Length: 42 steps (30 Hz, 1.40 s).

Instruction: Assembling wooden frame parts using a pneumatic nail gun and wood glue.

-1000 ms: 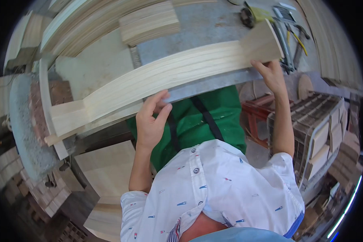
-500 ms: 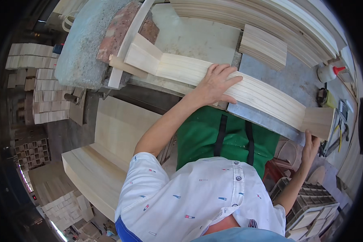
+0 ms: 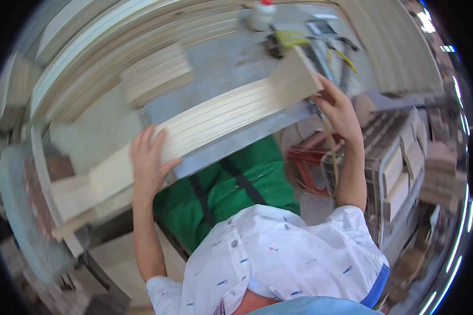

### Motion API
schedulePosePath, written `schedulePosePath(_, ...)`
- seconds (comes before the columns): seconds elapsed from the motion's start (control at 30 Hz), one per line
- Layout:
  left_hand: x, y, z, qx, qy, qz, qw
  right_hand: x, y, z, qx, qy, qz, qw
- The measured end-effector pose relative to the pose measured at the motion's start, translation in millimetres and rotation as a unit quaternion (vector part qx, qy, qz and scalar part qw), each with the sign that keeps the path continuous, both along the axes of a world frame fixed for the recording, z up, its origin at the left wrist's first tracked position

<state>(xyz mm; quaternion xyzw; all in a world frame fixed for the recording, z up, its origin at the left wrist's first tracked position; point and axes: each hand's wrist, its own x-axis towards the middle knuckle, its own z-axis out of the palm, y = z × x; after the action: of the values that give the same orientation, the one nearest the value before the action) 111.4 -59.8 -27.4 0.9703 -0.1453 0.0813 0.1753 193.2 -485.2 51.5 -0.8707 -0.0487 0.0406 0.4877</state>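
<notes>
A long pale grooved wooden board lies across the bench, with an upright wooden end board at its right end. A similar short end piece stands at its left end, blurred. My left hand rests on the long board with its fingers spread and its thumb near the front edge. At the other end, my right hand pinches the outer edge of the right end board between thumb and fingers; some fingertips are hidden behind it.
Behind the long board are a stack of short boards and piled long planks. Farther right lie a white bottle with a red cap, a yellow-green tool and yellow-handled pliers. A red stool and a crate stand at right.
The view has swung to the right, blurring the left side. My right hand has moved up from the end board's lower corner to grip its outer edge. My left hand stays on the long board.
</notes>
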Motion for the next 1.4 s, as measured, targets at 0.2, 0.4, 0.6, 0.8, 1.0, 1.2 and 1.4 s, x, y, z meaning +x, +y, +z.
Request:
schedulePosePath(0.2,2,-16,18,-0.013,0.030,0.003,0.999,67,-34,34,0.012,-0.110,-0.050,0.993)
schedulePosePath(0.4,-26,-23,23,-0.070,0.009,0.037,0.997,225,2,-40,-0.178,-0.153,0.001,0.972)
schedulePosePath(0.6,-122,-33,26,-0.266,0.022,0.204,0.942,279,11,-57,-0.065,-0.029,0.104,0.992)
schedulePosePath(0.8,-162,-29,4,-0.456,0.034,0.344,0.820,281,18,-48,0.056,0.093,0.104,0.989)
schedulePosePath(1.0,-111,-43,40,-0.411,0.041,0.222,0.883,241,-48,23,0.361,-0.073,0.150,0.918)
schedulePosePath(1.2,-50,-68,74,-0.618,-0.068,0.022,0.783,55,117,108,0.078,-0.179,0.236,0.952)
schedulePosePath(1.4,-48,-65,82,-0.842,-0.031,0.054,0.536,-32,232,67,0.168,-0.035,0.328,0.929)
